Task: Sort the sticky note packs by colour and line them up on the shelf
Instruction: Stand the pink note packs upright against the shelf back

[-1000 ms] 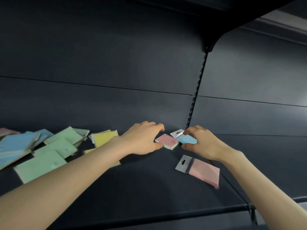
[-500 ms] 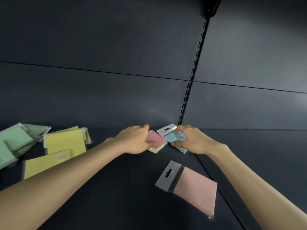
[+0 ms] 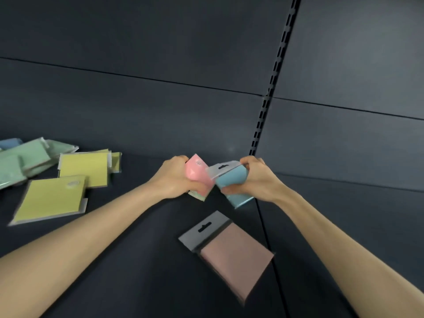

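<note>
Two packs in hand, centre of frame. My left hand grips a small pink sticky note pack in clear wrap, fingers curled round its left side. A pale green edge shows under it; whether that is a second pack I cannot tell. My right hand grips a blue sticky note pack with a grey hang tab, fingers curled over the top, thumb beneath. Both packs are tilted and touch each other between my hands. I cannot tell whether they clear the dark shelf board.

Lower centre: a larger pink pack with a grey slotted header card lies flat on the shelf, apart from both hands, just beside the seam between boards.

Left of frame: flat yellow packs, the nearest askew. Behind them, a loose overlapping heap of green packs. At the far left margin, the edge of a second blue pack.

A black slotted upright runs down from the upper right to just behind my right hand.
</note>
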The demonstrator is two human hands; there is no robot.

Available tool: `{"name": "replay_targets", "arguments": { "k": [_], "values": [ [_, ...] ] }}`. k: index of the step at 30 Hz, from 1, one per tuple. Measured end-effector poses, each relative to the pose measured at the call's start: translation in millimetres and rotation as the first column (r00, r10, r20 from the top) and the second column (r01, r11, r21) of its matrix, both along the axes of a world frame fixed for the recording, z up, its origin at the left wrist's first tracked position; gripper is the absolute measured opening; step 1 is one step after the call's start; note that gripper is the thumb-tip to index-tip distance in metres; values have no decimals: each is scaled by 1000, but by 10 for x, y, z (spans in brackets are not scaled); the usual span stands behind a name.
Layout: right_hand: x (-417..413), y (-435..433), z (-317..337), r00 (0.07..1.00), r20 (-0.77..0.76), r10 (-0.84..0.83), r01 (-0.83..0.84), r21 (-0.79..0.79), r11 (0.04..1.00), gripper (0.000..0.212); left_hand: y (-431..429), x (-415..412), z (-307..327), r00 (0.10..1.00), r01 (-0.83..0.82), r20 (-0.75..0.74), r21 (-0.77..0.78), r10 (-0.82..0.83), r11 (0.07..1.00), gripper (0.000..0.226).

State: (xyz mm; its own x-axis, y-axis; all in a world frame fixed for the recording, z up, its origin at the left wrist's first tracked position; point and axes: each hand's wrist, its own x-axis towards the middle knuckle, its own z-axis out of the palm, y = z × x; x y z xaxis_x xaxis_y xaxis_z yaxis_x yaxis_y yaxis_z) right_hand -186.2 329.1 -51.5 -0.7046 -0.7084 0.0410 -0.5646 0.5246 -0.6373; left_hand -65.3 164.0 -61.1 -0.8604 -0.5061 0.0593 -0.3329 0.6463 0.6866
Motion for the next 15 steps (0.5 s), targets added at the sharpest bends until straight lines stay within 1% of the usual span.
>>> {"name": "replay_targets", "arguments": {
  "k": [4,8,11,13,15],
  "values": [
    [33,34,31,1000,12,-17,18,-55,998,77,131,133,19,996,-29,-86,89,37,996,42],
    [135,105,130,998,37,-59,65,-186,980,81,195,307,96,981,-62,-178,96,79,993,38],
    [226,158,203,995,64,-73,90,-307,947,87,249,466,165,959,-59,-267,151,98,987,37],
    [318,188,242,994,74,-78,100,-358,928,88,293,582,210,949,-36,-303,161,84,986,37],
    [416,214,249,994,63,-91,108,-364,925,81,335,710,243,943,-7,-327,169,63,986,37]
  ]
}}
